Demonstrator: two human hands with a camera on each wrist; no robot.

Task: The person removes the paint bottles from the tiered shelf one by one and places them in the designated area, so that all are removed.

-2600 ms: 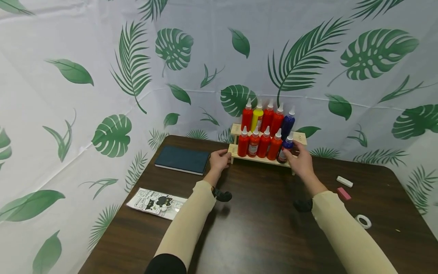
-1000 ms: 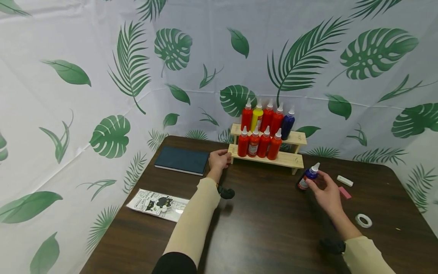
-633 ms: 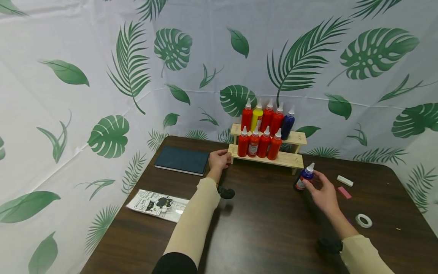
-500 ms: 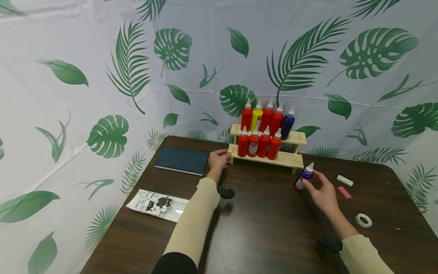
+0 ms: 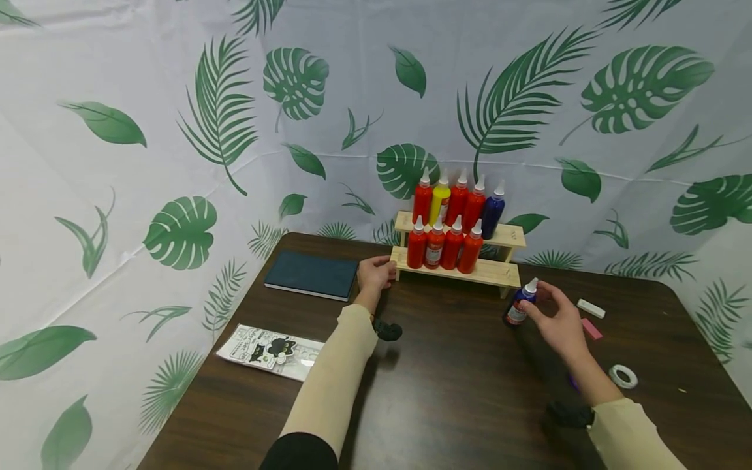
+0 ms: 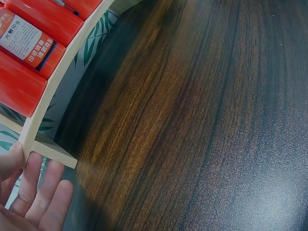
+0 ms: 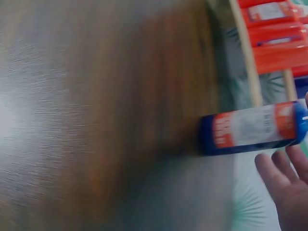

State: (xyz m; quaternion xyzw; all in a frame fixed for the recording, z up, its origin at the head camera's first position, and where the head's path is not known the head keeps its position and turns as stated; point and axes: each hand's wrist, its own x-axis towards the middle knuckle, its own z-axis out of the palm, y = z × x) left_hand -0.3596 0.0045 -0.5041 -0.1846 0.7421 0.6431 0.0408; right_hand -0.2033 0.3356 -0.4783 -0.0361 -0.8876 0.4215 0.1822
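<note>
My left hand pinches the left end of a two-step wooden shelf; in the left wrist view, the thumb and fingertips meet at the corner of the lower step. Right of the shelf, my right hand holds a blue ink bottle with a white nozzle, thumb in front and forefinger behind. The bottle is nearly upright, its base low at the table. The right wrist view shows the labelled bottle with the lower fingers spread beside it. Several red ink bottles line the front step.
On the back step stand red bottles, a yellow bottle and another blue bottle. A dark notebook and a cat-printed packet lie left. A white block, pink block and tape roll lie right.
My right hand has lifted the blue ink bottle off the right end of the front step and brought it right and down, then slightly back left. The left hand has stayed on the shelf.
</note>
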